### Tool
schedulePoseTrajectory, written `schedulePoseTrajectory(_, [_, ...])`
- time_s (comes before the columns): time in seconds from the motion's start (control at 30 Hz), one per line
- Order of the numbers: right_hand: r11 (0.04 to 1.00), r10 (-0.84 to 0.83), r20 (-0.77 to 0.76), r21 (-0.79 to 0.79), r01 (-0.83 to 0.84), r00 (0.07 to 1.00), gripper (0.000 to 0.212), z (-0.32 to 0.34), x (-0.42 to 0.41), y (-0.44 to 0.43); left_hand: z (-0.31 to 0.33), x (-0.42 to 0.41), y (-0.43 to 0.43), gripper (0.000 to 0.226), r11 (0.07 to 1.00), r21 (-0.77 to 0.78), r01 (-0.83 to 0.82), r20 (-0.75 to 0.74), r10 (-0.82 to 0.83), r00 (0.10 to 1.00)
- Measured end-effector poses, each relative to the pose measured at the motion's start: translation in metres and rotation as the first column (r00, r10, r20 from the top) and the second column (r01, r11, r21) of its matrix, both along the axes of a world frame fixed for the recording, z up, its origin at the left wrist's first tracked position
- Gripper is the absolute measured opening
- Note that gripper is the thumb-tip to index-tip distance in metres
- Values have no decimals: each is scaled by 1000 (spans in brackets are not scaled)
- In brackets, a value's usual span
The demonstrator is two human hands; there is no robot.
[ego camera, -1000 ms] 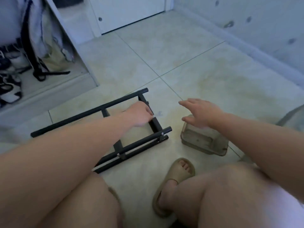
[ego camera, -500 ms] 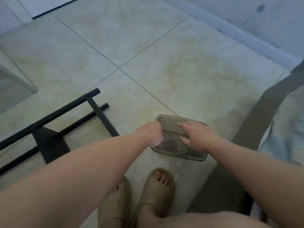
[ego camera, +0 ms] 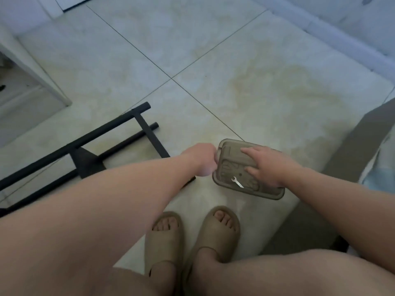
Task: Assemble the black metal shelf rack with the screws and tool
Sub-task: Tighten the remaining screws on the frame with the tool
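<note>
A smoky translucent plastic box [ego camera: 230, 150] with a lid sits on the tiled floor in front of my feet. A small silver wrench [ego camera: 237, 182] shows at its lid. My right hand [ego camera: 267, 166] lies flat on the lid with fingers spread. My left hand [ego camera: 203, 162] is curled at the box's left edge, gripping it there. The black metal rack frame [ego camera: 89, 142] lies flat on the floor to the left, partly hidden by my left arm.
My two feet in tan slippers [ego camera: 192, 238] are just below the box. A grey dark strip [ego camera: 359, 144] runs along the right. A white cabinet corner [ego camera: 36, 67] stands at the left; a wall baseboard [ego camera: 333, 33] crosses the upper right.
My left hand left the rack frame and came to the box's left edge. My right hand settled on the lid. The view swung right, and the wrench now shows.
</note>
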State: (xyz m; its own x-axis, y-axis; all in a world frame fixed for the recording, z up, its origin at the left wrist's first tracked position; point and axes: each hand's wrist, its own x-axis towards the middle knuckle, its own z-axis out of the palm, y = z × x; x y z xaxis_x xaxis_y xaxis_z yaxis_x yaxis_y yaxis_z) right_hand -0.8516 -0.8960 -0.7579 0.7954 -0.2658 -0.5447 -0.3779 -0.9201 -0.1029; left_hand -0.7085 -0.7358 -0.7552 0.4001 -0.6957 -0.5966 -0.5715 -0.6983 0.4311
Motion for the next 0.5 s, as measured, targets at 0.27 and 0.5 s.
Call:
schedulePoseTrajectory(0.27, [992, 127, 78, -32, -125, 989, 58, 76, 48, 55, 71, 16, 101, 15, 996, 16, -90, 121, 87, 989])
schedulePoseTrajectory(0.5, [979, 201, 51, 6, -201, 978, 56, 79, 89, 98, 63, 41, 178, 31, 974, 73, -212, 143, 201, 969])
